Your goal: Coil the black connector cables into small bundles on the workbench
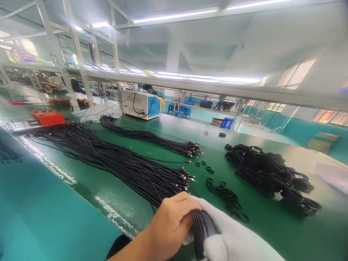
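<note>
My left hand [174,221], bare, is closed round a looped bundle of black cables [198,232] near the bottom of the view. Over the same bundle lies my right hand [231,232] in a white glove, its thumb pressed against the cables and its other fingers mostly hidden behind them. A large pile of long black cables [114,156] with metal plug ends stretches along the green table just beyond my hands. Right of the plug ends lie several loose small black rings [227,195].
A second cable bundle [152,137] lies farther back on the green table [174,125]. A heap of wider black bands [269,170] is at the right. A white and blue machine box [141,105], a red device [48,117] and a metal shelf frame [76,54] stand behind.
</note>
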`<state>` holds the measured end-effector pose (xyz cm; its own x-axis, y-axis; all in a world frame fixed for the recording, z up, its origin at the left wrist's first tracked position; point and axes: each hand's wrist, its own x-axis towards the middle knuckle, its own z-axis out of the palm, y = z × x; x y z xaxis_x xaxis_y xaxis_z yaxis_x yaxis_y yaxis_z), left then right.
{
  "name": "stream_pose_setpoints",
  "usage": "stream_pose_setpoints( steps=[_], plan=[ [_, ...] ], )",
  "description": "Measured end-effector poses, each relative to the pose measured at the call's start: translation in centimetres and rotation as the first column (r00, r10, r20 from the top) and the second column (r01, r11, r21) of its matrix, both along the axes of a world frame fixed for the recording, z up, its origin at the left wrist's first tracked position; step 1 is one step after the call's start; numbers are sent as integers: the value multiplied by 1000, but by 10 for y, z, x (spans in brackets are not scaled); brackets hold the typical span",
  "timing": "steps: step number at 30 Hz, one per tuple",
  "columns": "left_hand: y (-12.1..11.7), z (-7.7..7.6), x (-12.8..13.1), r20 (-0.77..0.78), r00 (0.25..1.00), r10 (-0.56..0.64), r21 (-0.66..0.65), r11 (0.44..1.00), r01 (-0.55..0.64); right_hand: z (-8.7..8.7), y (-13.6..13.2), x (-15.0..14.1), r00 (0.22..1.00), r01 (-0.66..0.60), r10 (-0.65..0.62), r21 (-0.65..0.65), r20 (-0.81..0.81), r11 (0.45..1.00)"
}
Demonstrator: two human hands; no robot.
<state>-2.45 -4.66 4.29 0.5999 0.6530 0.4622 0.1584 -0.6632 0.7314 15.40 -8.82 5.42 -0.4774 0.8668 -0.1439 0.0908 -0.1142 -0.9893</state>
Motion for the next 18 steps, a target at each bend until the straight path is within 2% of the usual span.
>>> stream_pose_setpoints(
  steps=[5,8,11,15,17,18],
  plan=[
    [2,0,1,-18,997,77,-63,995,-78,-7,14,-17,999,13,-15,-47,-44,999],
    [4,1,4,-53,987,151,-167,973,-157,-13,21,-16,980,-30,2,-140,-200,990],
    [9,0,9,-77,978,193,-315,926,-208,-23,26,-10,925,-112,39,-173,-378,978],
    [15,-6,16,-84,974,209,-510,831,-222,-37,32,-7,887,-118,27,-170,-461,978],
    [15,-8,18,-102,974,205,-555,800,-226,-43,33,-8,880,-108,20,-160,-474,981],
    [16,-8,19,-130,968,215,-533,808,-251,-46,33,-9,880,-104,16,-160,-475,982]
  ],
)
